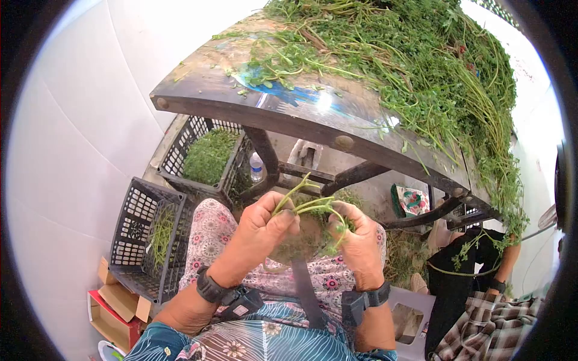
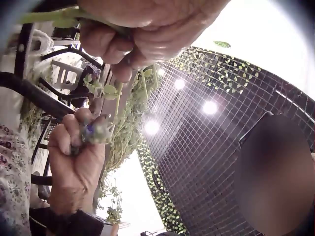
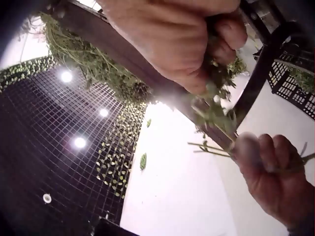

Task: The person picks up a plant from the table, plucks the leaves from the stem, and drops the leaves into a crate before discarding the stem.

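Slender pale-green plant stems point(image 1: 314, 208) are running crosswise, rightward from the bare left hand point(image 1: 267, 220) — which is pinching them. The bare right hand point(image 1: 357, 240) is clasping green leafy growth point(image 1: 344, 228) at their far end, neither hand lying nearer.

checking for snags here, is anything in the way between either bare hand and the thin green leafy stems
Nothing visible: the bare left hand and the bare right hand both hold the thin green leafy stems directly.
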The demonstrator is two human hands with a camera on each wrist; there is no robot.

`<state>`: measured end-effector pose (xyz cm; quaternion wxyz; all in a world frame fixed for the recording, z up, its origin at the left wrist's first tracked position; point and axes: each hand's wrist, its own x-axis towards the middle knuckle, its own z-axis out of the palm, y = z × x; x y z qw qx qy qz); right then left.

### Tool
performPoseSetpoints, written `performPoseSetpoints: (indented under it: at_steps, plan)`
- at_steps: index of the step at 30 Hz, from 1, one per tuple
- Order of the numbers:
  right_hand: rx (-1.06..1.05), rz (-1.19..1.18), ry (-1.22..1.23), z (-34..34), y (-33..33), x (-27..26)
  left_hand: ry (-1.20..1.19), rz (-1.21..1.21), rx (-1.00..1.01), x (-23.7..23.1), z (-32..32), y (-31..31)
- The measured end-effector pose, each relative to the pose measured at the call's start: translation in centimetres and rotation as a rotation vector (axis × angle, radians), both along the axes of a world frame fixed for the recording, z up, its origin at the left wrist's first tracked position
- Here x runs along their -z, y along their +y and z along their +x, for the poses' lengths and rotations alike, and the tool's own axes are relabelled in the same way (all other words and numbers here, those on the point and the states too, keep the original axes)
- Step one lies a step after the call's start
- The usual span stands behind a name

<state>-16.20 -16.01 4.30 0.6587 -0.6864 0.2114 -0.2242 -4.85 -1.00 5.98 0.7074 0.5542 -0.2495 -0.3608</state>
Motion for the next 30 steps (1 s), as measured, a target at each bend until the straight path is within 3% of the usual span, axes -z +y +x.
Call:
performPoseSetpoints:
  at_steps: [10,12,15,18,21,24,27,30]
  plan:
    - [0.042,0.076,-0.041,0.3,0.5,-0.4,0.047,-0.019,0.117,1.4,-0.5,-0.1]
    - [0.028,0.108,0.003,0.3,0.7,-1.8,-0.059,0.005,0.088,1.3,-0.4,-0.4]
    - [-0.077,-0.479,-0.002,0.5,0.1,-1.4,-0.173,0.017,0.004,1.5,-0.6,-1.2]
    - [-0.115,-0.622,-0.007,0.7,0.1,-2.1,-0.103,0.066,0.047,0.8,-0.1,-1.1]
    - [0.129,-0.303,0.007,0.1,-0.8,-2.7,-0.099,0.113,0.008,0.5,0.3,-0.6]
    - [0.413,0.265,-0.132,-0.7,-3.5,-2.3,-0.118,0.137,-0.045,0.4,0.4,-0.4]
    - [0.144,0.465,-0.270,-1.9,-5.1,-1.9,-0.154,0.162,-0.037,0.3,0.5,-0.1]
    - [0.161,0.378,-0.175,-1.7,-4.2,-2.0,-0.229,0.127,-0.047,0.9,0.6,-0.2]
